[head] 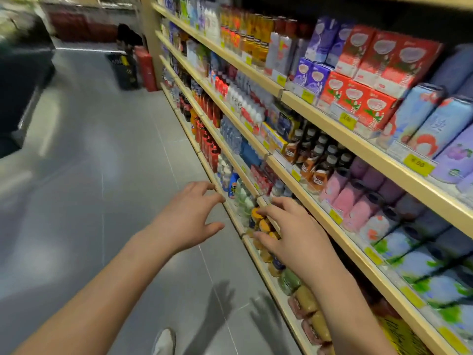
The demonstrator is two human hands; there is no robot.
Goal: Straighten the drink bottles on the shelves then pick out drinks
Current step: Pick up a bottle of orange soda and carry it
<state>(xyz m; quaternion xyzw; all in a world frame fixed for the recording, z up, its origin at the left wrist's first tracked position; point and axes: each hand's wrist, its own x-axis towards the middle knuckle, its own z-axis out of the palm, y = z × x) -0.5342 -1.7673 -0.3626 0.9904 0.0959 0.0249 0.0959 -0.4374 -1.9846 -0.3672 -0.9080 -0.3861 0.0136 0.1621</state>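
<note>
On the low pale-wood shelf (231, 217), just under the right grip (289, 234), small orange-capped drink bottles (263, 224) stand upright, caps up. Its spread, uncurled fingers hold none. The left grip (192, 213) beside it hangs open-fingered.

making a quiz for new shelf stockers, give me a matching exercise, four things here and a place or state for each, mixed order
1 left hand
2 right hand
3 red cartons
4 white shoe

a on the grey floor
b stacked on an upper shelf
c fingers spread, holding nothing
d fingertips at the orange-capped bottles

Pairs: 1-c, 2-d, 3-b, 4-a
</note>
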